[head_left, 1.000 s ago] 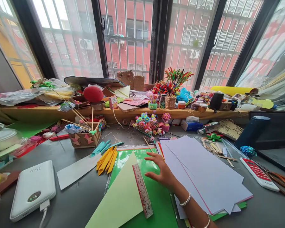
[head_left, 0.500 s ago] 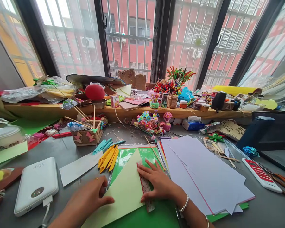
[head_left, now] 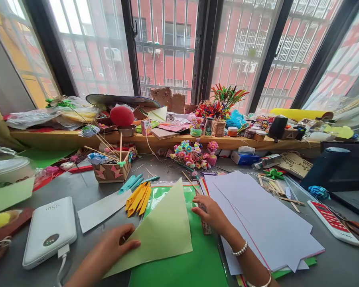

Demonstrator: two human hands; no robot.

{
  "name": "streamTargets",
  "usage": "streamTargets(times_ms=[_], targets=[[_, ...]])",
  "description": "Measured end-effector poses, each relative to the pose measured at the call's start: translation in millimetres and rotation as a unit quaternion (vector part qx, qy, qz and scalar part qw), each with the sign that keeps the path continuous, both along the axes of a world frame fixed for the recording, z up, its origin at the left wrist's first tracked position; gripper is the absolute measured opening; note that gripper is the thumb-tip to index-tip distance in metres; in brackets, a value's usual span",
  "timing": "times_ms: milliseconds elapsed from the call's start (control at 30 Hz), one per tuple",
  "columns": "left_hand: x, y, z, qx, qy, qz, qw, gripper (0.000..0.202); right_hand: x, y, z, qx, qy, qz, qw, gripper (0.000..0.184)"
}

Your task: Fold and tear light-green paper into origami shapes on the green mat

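Observation:
My left hand [head_left: 119, 243] pinches the left edge of a folded sheet of pale green paper [head_left: 167, 227], thumb on top and fingers curled under. The sheet tapers to a point at its far end, and its right side is lifted a little. Under it lies a green sheet in a clear plastic sleeve [head_left: 179, 273]. To the right of the paper, my right hand [head_left: 211, 213] has its fingers curled over a patterned ruler [head_left: 207, 228] at the sleeve's right side. The hand partly covers the ruler.
White sheets [head_left: 257, 219] spread out at the right, with a red and white calculator [head_left: 332, 221] beyond. Yellow folded paper strips [head_left: 139, 198], a grey-white strip [head_left: 103, 211] and a power bank [head_left: 50, 231] lie at the left. A cardboard box [head_left: 112, 171] and pompom flowers [head_left: 188, 153] stand behind.
My right hand has moved right with the ruler, off the pale green paper. The paper's right part has risen and its tip has shifted. My left hand keeps hold of the left edge.

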State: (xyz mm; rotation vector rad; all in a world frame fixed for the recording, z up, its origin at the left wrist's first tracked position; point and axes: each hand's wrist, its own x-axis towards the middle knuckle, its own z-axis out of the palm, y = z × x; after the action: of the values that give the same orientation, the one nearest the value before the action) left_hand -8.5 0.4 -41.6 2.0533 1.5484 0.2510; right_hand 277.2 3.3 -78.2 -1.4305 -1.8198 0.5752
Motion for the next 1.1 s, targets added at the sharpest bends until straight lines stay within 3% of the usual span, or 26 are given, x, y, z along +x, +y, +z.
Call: streamTargets(times_ms=[167,267,367,500,633,767,933,1100], targets=[[-2.0,5.2,18.3,0.028,-0.049,0.004,0.998,0.037,-22.0,3.3,16.4,-0.107,0.201,0.027,0.973,0.029],[5.4,14.3,20.2,0.069,-0.041,0.008,0.997,0.039,-24.9,12.1,24.4,-0.099,0.273,0.004,0.957,0.021],[20.2,24.2,10.4,0.164,-0.058,0.035,0.984,0.046,-20.6,19.6,27.6,-0.051,0.276,-0.036,0.959,0.019],[43.2,37.2,-11.2,0.271,-0.036,-0.037,0.961,0.080,-9.6,19.1,23.2,-0.029,0.282,-0.075,0.956,0.022],[56.4,48.0,-25.7,0.321,-0.032,-0.082,0.943,0.081,0.9,12.1,18.9,-0.030,0.302,-0.099,0.948,0.026],[57.5,50.1,-33.9,0.348,-0.030,-0.103,0.931,0.086,3.8,8.7,19.7,-0.033,0.298,-0.101,0.949,0.029],[53.8,45.0,-42.4,0.338,-0.025,-0.083,0.937,0.083,-2.3,6.7,21.6,-0.035,0.293,-0.089,0.951,0.030],[50.8,40.8,-39.9,0.300,-0.063,-0.097,0.947,0.085,-5.3,2.7,24.1,-0.022,0.278,-0.085,0.957,0.031]])
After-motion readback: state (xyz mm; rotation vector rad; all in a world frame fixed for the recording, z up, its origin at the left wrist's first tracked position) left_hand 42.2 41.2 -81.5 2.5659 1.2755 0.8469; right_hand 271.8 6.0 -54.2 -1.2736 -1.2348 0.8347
